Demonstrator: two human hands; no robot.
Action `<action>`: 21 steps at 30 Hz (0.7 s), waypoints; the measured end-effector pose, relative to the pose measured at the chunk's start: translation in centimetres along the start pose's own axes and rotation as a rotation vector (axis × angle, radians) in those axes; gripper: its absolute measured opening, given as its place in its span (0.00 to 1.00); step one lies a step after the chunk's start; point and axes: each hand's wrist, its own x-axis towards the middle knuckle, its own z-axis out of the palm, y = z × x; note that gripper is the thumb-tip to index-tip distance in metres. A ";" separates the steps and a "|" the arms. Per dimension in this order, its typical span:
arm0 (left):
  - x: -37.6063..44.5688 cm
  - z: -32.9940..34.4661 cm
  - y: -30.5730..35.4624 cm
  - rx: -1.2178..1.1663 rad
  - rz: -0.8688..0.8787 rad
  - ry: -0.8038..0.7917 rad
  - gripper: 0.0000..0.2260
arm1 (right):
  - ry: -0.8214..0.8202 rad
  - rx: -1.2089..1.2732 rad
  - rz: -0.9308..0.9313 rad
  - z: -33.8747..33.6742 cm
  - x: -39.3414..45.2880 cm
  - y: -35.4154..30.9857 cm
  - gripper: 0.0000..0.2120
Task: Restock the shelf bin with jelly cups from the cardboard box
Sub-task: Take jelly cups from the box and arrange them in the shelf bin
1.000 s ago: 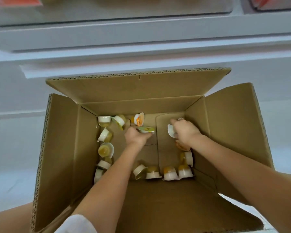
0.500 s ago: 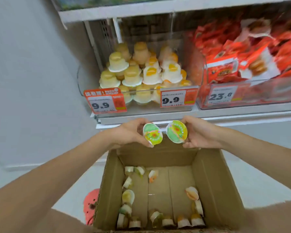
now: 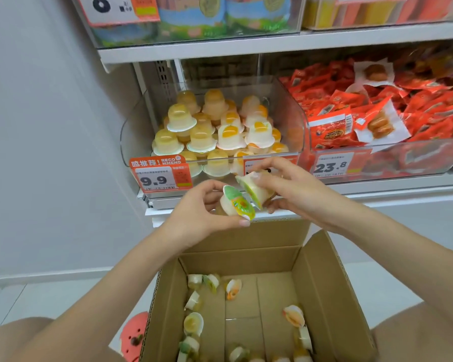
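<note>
Presently, both hands are raised in front of the clear plastic shelf bin [image 3: 293, 121], each carrying one cup drawn from stock. The left hand [image 3: 196, 212] pinches a small translucent jelly cup with a green-and-orange printed foil lid [image 3: 238, 202], thumb under the lid's lower rim and fingers curled over the body. The right hand [image 3: 296, 189] grips a second white jelly cup with a green-edged lid [image 3: 251, 188], fingers curled over its top and thumb beneath. The two cups sit touching or nearly so, between the hands. Each cup's axis, lid to dome, lies tilted well off vertical: the left cup's lid faces down and toward the wearer, its dome pointing up and away toward the bin; the right cup's lid faces down-left, its dome tucked into the palm. In my judgement they are held so because they were lifted as they lay, and need turning lid-down to match the stacked yellow and white domed cups [image 3: 215, 131] already in the bin, just beyond the fingertips, which all stand dome-up in tiers. The open brown cardboard box [image 3: 332, 296] sits below the wrists, with loose cups [image 3: 194, 322] scattered on their sides along its floor, so restocking is some way from done. An orange price label [image 3: 158, 176] hangs just beyond the left hand.
</note>
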 end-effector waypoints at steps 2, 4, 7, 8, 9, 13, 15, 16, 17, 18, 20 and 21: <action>-0.1 0.2 0.2 -0.013 0.008 0.007 0.31 | -0.060 -0.100 -0.069 0.0 0.1 -0.1 0.14; -0.2 0.4 0.3 -0.067 0.007 0.043 0.31 | -0.105 -0.125 -0.109 0.1 0.4 -0.5 0.17; -0.5 0.6 0.5 -0.163 -0.006 0.131 0.31 | -0.172 -0.078 -0.119 0.0 0.5 -1.0 0.17; -0.6 0.6 0.5 -0.161 -0.001 0.160 0.31 | -0.178 -0.065 -0.122 0.1 0.5 -1.0 0.17; -0.8 0.7 0.4 -0.145 0.015 0.182 0.32 | -0.176 -0.058 -0.127 0.2 0.4 -0.9 0.18; -1.5 1.1 0.1 -0.116 0.096 0.268 0.26 | -0.182 -0.047 -0.136 0.9 0.2 -0.7 0.19; -1.6 1.3 0.0 -0.094 0.119 0.316 0.24 | -0.201 -0.023 -0.111 1.3 0.2 -0.6 0.23; -1.6 1.3 0.0 -0.066 0.130 0.337 0.23 | -0.200 0.000 -0.096 1.5 0.2 -0.5 0.26; -1.7 1.4 0.1 -0.031 0.140 0.355 0.23 | -0.188 0.017 -0.091 1.7 0.2 -0.5 0.28; -1.7 1.4 0.1 0.002 0.149 0.369 0.24 | -0.161 0.014 -0.102 2.0 0.2 -0.4 0.29; -1.8 1.4 0.1 0.052 0.171 0.389 0.25 | -0.099 -0.014 -0.134 2.3 0.3 -0.3 0.29; -1.7 1.4 0.2 0.074 0.187 0.396 0.25 | -0.084 -0.018 -0.139 2.4 0.4 -0.3 0.29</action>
